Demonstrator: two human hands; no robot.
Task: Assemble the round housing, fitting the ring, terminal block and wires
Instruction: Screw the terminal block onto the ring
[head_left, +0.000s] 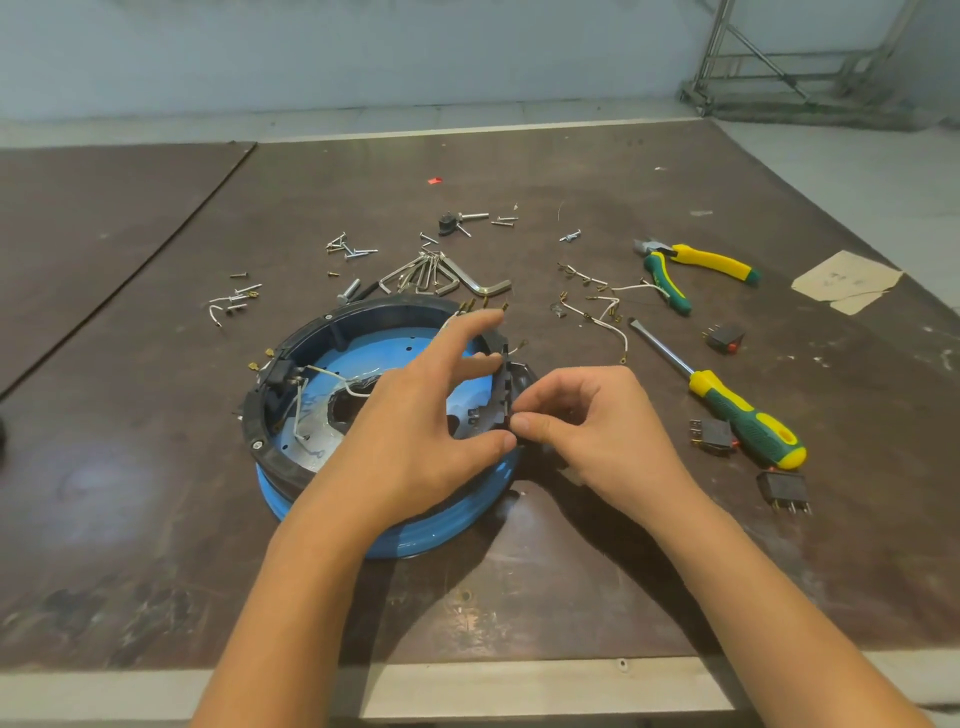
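Left hand (415, 421), fingers spread, is steadying the block (503, 387) while right hand (592, 421) is pinching its end — uneven pressure is risking a tilted seat or trapped wire (318, 370).

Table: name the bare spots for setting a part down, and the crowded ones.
Bare: left of the blue housing out to the table seam, and the far strip beyond the screws. Crowded: hex keys behind the housing; wires, pliers, screwdriver and switches to its right.
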